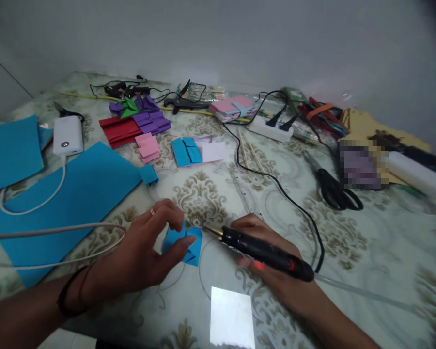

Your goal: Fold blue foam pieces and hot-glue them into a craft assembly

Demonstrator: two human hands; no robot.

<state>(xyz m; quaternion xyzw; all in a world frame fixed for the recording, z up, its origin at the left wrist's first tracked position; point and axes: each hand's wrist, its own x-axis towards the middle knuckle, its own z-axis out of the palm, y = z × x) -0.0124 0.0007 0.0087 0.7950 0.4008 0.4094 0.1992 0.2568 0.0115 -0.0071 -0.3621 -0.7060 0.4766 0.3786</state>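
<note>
My left hand (145, 252) pinches a small folded blue paper piece (189, 245) and holds it down on the patterned tablecloth. My right hand (265, 242) grips a black glue gun (265, 252) lying low and pointing left; its brass tip (211, 230) touches the right edge of the blue piece. A red light glows on the gun's body. Its black cord (294, 203) runs back to a white power strip (271, 128). A ring sits on my left hand, a dark band on that wrist.
Large blue sheets (76, 194) lie at left under a white cable and power bank (68, 134). Red, purple, pink and blue folded papers (148, 131) sit mid-table. Black scissors (334, 189) lie at right, a clear ruler (243, 194) in the middle, a white card (231, 317) near me.
</note>
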